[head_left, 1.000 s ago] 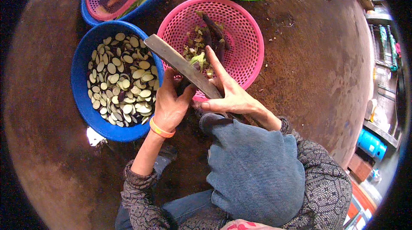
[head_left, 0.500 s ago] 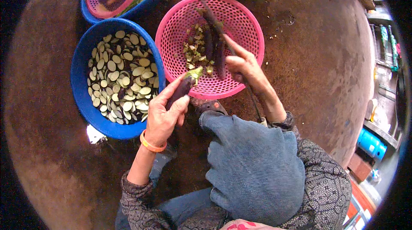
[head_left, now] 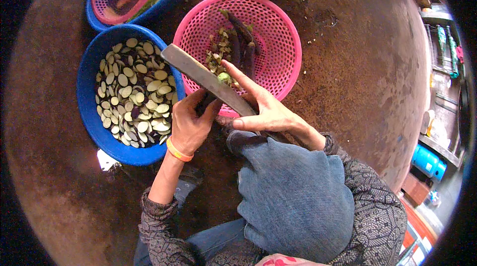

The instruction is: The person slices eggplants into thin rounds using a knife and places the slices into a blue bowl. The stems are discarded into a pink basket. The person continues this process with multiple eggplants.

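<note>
my left hand pinches a dark eggplant, partly hidden by the knife laid across it; my right hand is closed on that. i judge this a cutting step; the next stroke seems to call for the left hand clear of the edge. beyond, a pink basket holds whole eggplants; left, a blue basin holds slices.

- Head view: worn fisheye, looking steeply down.
- Left hand and right hand lie close, around mid-picture.
- Floor fills the background.
</note>
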Available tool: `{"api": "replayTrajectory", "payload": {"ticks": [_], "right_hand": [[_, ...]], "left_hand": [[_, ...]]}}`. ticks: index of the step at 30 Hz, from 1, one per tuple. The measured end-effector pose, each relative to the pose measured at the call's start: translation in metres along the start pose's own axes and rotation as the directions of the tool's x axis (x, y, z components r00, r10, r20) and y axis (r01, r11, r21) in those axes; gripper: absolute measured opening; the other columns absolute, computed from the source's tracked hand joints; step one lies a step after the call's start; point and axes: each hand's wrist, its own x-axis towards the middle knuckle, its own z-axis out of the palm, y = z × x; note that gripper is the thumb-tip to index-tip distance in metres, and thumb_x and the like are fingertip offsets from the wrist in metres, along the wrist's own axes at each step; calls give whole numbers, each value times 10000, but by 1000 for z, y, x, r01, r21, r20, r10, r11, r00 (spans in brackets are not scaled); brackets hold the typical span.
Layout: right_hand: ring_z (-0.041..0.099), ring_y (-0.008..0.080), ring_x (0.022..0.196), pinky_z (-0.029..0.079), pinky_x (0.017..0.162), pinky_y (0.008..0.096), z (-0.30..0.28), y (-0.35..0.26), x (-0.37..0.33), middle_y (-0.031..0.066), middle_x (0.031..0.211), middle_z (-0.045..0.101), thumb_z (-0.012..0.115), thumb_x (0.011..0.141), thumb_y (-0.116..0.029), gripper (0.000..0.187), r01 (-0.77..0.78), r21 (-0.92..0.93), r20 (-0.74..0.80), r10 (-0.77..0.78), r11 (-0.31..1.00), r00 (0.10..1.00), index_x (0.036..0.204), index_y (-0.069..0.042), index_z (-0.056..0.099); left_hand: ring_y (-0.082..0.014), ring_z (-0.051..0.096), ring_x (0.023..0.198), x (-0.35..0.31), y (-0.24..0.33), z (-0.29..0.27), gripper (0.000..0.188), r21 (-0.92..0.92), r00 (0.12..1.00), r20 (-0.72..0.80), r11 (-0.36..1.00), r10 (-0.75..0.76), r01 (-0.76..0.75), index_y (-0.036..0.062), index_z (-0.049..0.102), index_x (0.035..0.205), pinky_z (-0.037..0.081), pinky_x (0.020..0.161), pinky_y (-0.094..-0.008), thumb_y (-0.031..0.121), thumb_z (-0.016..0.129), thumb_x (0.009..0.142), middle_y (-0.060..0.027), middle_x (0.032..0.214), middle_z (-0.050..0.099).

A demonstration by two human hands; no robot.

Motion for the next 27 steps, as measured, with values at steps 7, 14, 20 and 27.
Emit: {"api": "replayTrajectory", "payload": {"ticks": [7, 14, 20, 27], "right_hand": [[599, 192, 1119, 491, 967, 359, 1, -7, 0, 125, 1299, 589, 841, 802, -337, 1059, -99, 182, -15, 103, 978, 995, 1623, -125, 206], [568, 93, 922, 490, 790, 277, -4, 1, 1, 13, 1008, 614, 803, 814, -255, 730, -36, 209, -27, 43, 977, 999, 1425, -99, 436], [551, 105, 840, 475, 745, 271, -31, 17, 13, 12, 981, 614, 677, 886, -296, 651, -126, 294, -212, 193, 948, 958, 1436, -43, 438], [603, 189, 1102, 488, 939, 323, -26, 3, -1, 169, 1403, 527, 711, 874, -218, 1082, -107, 136, -81, 119, 985, 990, 1654, -138, -35]], "left_hand": [[-254, 760, 831, -1, 3, -5, 282, 153, 985, 82, 974, 154, -165, -55, 710, 1102, 570, 728, -351, 96, 738, 866, -209, 930, 750], [-264, 759, 903, 0, 5, -5, 339, 23, 985, 139, 994, 99, -103, -67, 700, 1164, 574, 797, -339, 67, 742, 855, -206, 1003, 758], [-140, 631, 647, -15, 14, -3, 380, -428, 964, 239, 878, -118, 213, -38, 631, 1307, 508, 605, -267, 124, 663, 964, -86, 883, 707], [-129, 535, 521, -7, 7, -1, 510, -827, 921, 279, 419, -272, 374, 158, 376, 1566, 424, 461, -262, 324, 460, 1091, -44, 789, 586]]}}
